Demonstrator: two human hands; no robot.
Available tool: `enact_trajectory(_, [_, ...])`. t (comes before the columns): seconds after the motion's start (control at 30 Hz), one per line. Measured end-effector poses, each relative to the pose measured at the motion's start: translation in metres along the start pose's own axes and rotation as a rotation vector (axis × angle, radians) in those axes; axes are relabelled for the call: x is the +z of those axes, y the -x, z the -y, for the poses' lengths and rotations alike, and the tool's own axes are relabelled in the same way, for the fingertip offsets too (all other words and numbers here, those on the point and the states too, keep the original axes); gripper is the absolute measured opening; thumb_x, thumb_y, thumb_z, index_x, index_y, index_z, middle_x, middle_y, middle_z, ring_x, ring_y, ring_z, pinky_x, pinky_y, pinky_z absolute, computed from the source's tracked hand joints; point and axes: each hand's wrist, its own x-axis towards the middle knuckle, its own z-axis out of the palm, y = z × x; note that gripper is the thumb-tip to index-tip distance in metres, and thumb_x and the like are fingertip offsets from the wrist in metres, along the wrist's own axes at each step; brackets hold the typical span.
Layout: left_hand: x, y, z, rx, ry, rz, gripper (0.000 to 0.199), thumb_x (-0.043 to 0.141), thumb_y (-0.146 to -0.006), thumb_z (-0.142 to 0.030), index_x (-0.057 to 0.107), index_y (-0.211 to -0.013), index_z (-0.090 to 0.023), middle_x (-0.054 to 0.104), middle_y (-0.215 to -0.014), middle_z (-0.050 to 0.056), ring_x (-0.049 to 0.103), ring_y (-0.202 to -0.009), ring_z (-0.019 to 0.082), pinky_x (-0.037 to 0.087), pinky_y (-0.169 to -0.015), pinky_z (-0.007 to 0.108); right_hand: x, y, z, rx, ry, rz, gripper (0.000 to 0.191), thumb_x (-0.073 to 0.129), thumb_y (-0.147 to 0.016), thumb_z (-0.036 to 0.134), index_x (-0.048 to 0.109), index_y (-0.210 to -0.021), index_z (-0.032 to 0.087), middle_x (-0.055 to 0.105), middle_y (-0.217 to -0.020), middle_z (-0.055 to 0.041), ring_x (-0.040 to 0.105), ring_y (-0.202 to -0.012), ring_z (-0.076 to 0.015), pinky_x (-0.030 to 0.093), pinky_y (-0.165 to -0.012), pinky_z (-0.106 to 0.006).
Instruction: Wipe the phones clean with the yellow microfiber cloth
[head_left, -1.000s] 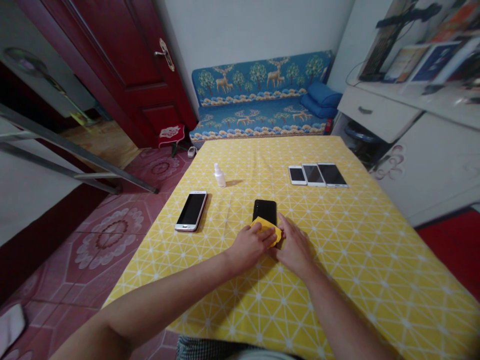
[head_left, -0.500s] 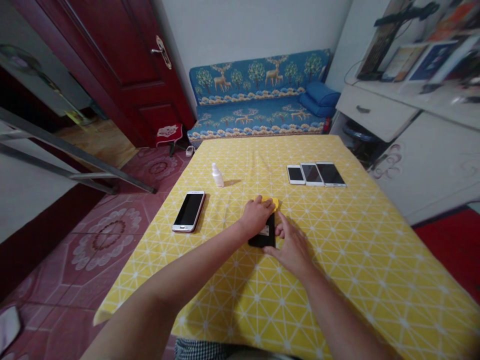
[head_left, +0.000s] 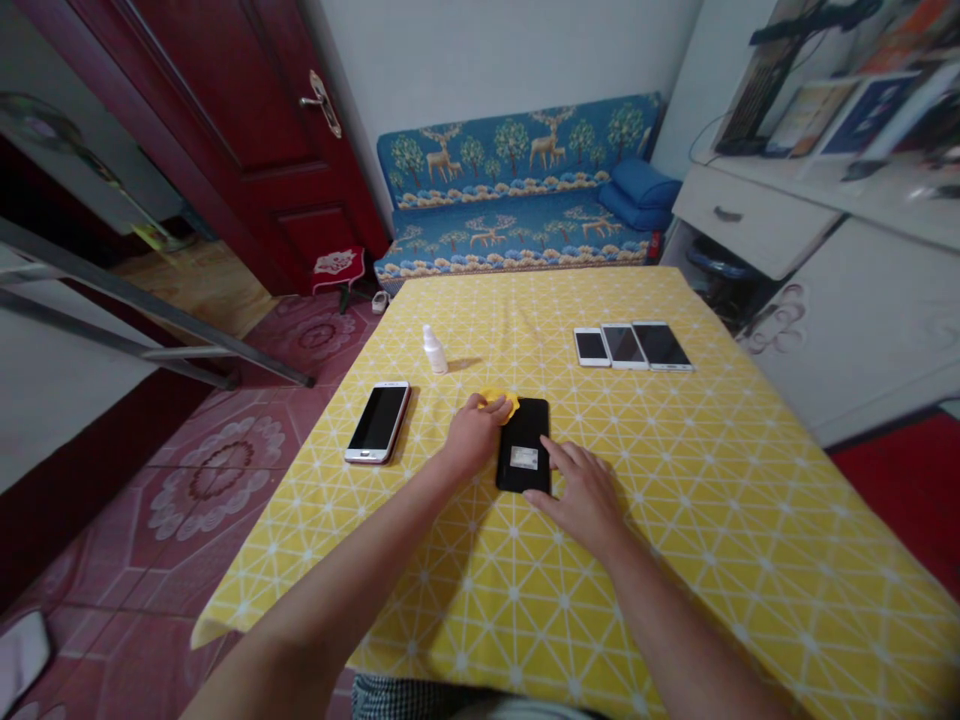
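Observation:
A black phone (head_left: 530, 425) with a pale label on its upper face lies on the yellow patterned tablecloth (head_left: 480, 620). My left hand (head_left: 474, 437) is closed on a yellow cloth (head_left: 499, 403) at the phone's upper left edge. On the other side, my right hand (head_left: 583, 492) touches the phone's right edge and lower corner, thumb and fingers spread apart. To the left lies a white-framed phone (head_left: 379, 423) with a dark screen. Beyond my left hand stands a small white spray bottle (head_left: 434, 350).
Three phones lie side by side at the far right: a small one (head_left: 592, 347), a middle one (head_left: 625, 346) and a larger one (head_left: 662, 346). Past the table are a blue sofa (head_left: 495, 240), a red door (head_left: 247, 130) and a white desk (head_left: 757, 215).
My left hand has moved left across the phone with the yellow cloth, uncovering the label and upper part. My right fingers have shifted slightly onto the phone's right edge.

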Motion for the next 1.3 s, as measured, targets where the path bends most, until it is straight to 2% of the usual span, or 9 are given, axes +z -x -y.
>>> enact_trajectory(0.13, [0.001, 0.024, -0.003, 0.024, 0.056, 0.006, 0.06, 0.05, -0.084, 0.001, 0.057, -0.141, -0.017, 0.062, -0.145, 0.009, 0.058, -0.123, 0.025, 0.051, -0.104, 0.04, 0.001, 0.0, 0.0, -0.015, 0.012, -0.008, 0.069, 0.075, -0.078, 0.039, 0.055, -0.141, 0.019, 0.069, -0.109, -0.0087, 0.063, -0.105, -0.0292, 0.045, -0.093, -0.045])
enact_trajectory(0.3, [0.001, 0.054, -0.012, 0.031, 0.084, 0.02, 0.067, 0.051, -0.078, 0.002, 0.058, -0.141, -0.021, 0.062, -0.144, 0.007, 0.057, -0.125, 0.025, 0.053, -0.103, 0.042, 0.006, 0.002, -0.001, -0.023, 0.042, -0.046, 0.067, 0.073, -0.079, 0.04, 0.055, -0.141, 0.022, 0.069, -0.113, -0.01, 0.064, -0.104, -0.0287, 0.045, -0.092, -0.044])
enact_trajectory(0.5, [0.0, 0.087, -0.023, 0.056, 0.084, 0.0, 0.073, 0.05, -0.071, 0.003, 0.056, -0.141, -0.019, 0.062, -0.145, 0.004, 0.058, -0.123, 0.023, 0.052, -0.106, 0.038, 0.008, 0.003, 0.0, -0.031, 0.062, -0.062, 0.068, 0.073, -0.08, 0.041, 0.055, -0.141, 0.019, 0.069, -0.114, -0.012, 0.064, -0.105, -0.0294, 0.045, -0.092, -0.044])
enact_trajectory(0.7, [-0.005, 0.114, -0.044, 0.002, 0.079, 0.023, 0.067, 0.05, -0.073, 0.0, 0.057, -0.138, -0.017, 0.061, -0.146, 0.004, 0.057, -0.123, 0.025, 0.051, -0.107, 0.038, 0.011, 0.004, -0.001, -0.034, 0.071, -0.082, 0.067, 0.073, -0.079, 0.042, 0.055, -0.141, 0.021, 0.07, -0.115, -0.0112, 0.065, -0.104, -0.0295, 0.045, -0.091, -0.044])
enact_trajectory(0.8, [-0.002, 0.125, -0.056, 0.01, 0.052, 0.033, 0.055, 0.048, -0.081, -0.002, 0.06, -0.133, -0.015, 0.062, -0.145, 0.007, 0.059, -0.122, 0.023, 0.049, -0.109, 0.038, 0.011, 0.003, 0.001, -0.015, 0.083, -0.085, 0.068, 0.073, -0.079, 0.041, 0.056, -0.14, 0.018, 0.07, -0.115, -0.0123, 0.064, -0.104, -0.0298, 0.045, -0.091, -0.044])
enact_trajectory(0.93, [0.005, 0.135, -0.068, -0.038, 0.016, 0.02, 0.049, 0.047, -0.09, -0.009, 0.059, -0.136, -0.014, 0.059, -0.148, 0.009, 0.056, -0.13, 0.026, 0.046, -0.113, 0.041, 0.011, 0.002, 0.007, 0.02, 0.12, -0.071, 0.067, 0.072, -0.08, 0.04, 0.056, -0.14, 0.015, 0.07, -0.114, -0.0135, 0.064, -0.105, -0.0307, 0.045, -0.092, -0.044])
enact_trajectory(1.07, [0.006, 0.136, -0.078, -0.149, 0.046, 0.019, 0.058, 0.048, -0.088, -0.009, 0.053, -0.145, -0.013, 0.054, -0.152, 0.01, 0.052, -0.133, 0.033, 0.05, -0.105, 0.048, 0.013, 0.002, 0.011, 0.006, 0.143, -0.077, 0.064, 0.07, -0.082, 0.038, 0.056, -0.139, 0.013, 0.07, -0.112, -0.0137, 0.062, -0.103, -0.03, 0.044, -0.092, -0.043])
enact_trajectory(1.2, [0.004, 0.131, -0.086, -0.194, 0.072, -0.002, 0.056, 0.044, -0.089, -0.006, 0.053, -0.144, -0.01, 0.055, -0.151, 0.012, 0.052, -0.132, 0.034, 0.051, -0.104, 0.049, 0.012, 0.002, 0.014, -0.009, 0.147, -0.081, 0.06, 0.067, -0.084, 0.037, 0.057, -0.138, 0.012, 0.07, -0.109, -0.0132, 0.062, -0.1, -0.0283, 0.043, -0.089, -0.042])
enact_trajectory(1.3, [0.01, 0.125, -0.092, -0.219, 0.054, -0.035, 0.055, 0.046, -0.091, -0.01, 0.05, -0.145, -0.006, 0.057, -0.148, 0.016, 0.054, -0.13, 0.034, 0.05, -0.105, 0.048, 0.011, 0.002, 0.015, -0.003, 0.137, -0.087, 0.056, 0.064, -0.085, 0.034, 0.059, -0.136, 0.012, 0.07, -0.106, -0.0126, 0.062, -0.097, -0.0273, 0.043, -0.088, -0.041])
